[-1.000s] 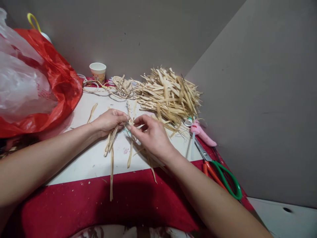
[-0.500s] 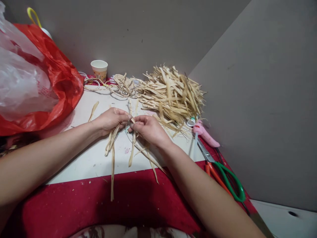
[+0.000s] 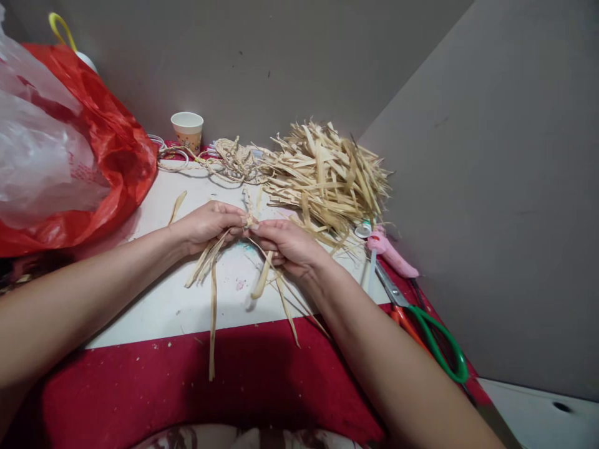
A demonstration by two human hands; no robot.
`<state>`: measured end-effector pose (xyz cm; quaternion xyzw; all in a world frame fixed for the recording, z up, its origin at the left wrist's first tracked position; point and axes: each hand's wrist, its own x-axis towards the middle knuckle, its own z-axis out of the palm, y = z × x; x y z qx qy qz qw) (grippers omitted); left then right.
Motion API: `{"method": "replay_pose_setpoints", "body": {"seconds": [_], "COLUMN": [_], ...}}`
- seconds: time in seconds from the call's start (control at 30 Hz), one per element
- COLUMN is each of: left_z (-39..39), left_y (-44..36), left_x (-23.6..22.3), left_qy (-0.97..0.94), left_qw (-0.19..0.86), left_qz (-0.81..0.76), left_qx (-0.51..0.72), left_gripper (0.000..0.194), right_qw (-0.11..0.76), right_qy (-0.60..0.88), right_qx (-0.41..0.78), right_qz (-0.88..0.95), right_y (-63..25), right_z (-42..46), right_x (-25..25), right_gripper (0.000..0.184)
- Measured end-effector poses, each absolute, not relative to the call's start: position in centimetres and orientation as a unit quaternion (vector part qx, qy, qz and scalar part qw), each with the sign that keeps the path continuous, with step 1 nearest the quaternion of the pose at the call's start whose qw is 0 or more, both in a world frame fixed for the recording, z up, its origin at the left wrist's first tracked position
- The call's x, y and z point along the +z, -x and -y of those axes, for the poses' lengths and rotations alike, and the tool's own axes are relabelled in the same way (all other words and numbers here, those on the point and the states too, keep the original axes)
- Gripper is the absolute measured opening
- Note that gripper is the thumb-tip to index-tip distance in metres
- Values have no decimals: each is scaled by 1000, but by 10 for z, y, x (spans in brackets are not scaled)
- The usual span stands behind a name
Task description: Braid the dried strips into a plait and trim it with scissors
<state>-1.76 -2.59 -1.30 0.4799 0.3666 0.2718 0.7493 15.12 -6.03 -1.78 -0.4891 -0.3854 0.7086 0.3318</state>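
Observation:
Over the white board (image 3: 178, 315), my left hand (image 3: 213, 226) and my right hand (image 3: 286, 244) meet fingertip to fingertip. Both are closed on a short braid of straw strips (image 3: 251, 219), pinched between thumbs and fingers. Loose straw strips (image 3: 213, 324) hang down below my left hand; more fan out under my right hand, toward the board's front edge. The braid's finished end runs away from me, past the fingertips. My fingers hide part of the crossing strips.
A heap of dry straw strips (image 3: 327, 174) lies at the back right, beside coiled braided cord (image 3: 234, 156). A paper cup (image 3: 188, 131) stands behind. Red and clear plastic bags (image 3: 126, 143) fill the left. Scissors (image 3: 437, 340) and a pink glue gun (image 3: 393, 254) lie right, along the grey wall.
My right hand has shifted slightly right and turned, its fingers now curled beneath the strips. One strip below it has swung. My left hand stays almost in place.

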Motion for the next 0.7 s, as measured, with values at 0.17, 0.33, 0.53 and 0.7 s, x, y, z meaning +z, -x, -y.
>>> {"method": "replay_pose_setpoints", "body": {"seconds": [0.17,0.33,0.53,0.7], "left_z": [26,29,29,26], "left_y": [17,15,17,22], "left_x": [-14,-13,-13,-8], "left_qy": [-521,-546,-575,-619], "left_qw": [725,701,679,651], "left_qz": [-358,-363,-375,-378], "left_qx": [272,280,261,222], "left_gripper": [10,9,8,13], "right_qw": [320,302,304,319], "right_qy": [438,433,454,479], "right_qx": [751,767,751,727], "right_qz": [377,365,372,374], "right_y": [-159,-159,-148,-142], "right_z": [56,55,57,59], "right_x": [-21,-23,-21,-20], "right_gripper": [25,22,27,28]}}
